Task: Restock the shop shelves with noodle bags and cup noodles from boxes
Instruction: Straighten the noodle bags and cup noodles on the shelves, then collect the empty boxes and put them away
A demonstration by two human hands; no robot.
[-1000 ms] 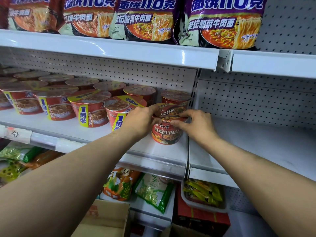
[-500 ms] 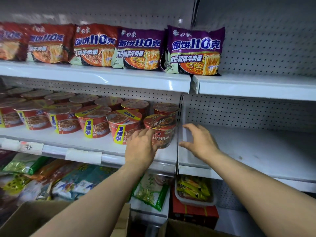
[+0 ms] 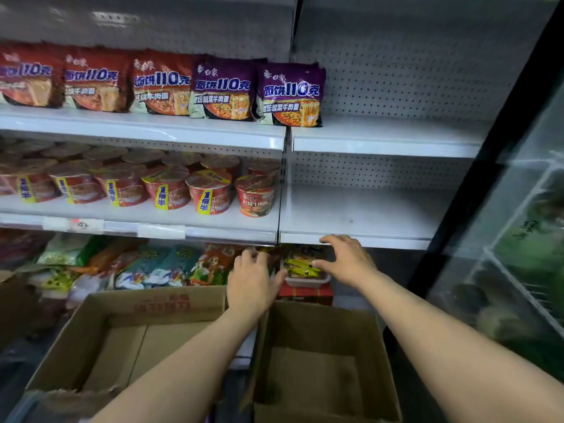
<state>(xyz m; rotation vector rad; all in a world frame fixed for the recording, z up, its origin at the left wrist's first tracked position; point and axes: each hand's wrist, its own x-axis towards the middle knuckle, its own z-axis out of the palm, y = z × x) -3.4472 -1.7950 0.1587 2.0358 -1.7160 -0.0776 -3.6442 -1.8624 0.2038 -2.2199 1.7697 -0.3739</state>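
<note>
Now both forearms reach out from the near edge, over two open-topped cardboard boxes, toward the shelving. The left hand is seen from the back above the far rim of the left box, wrist straight, fingers loosely bent and holding nothing. The right hand is palm down and a little farther out, just below the front edge of the middle shelf. Its fingers are spread wide, its thumb points left, and nothing is in its grasp. Between the two hands, on a lower level, sits a white tray of yellow packets on top of a red carton; whether either hand touches the tray cannot be told. The right box lies under the right forearm. The cup noodles stand in rows on the left part of the middle shelf, far and left of the hands. The noodle bags stand upright along the shelf above.
</note>
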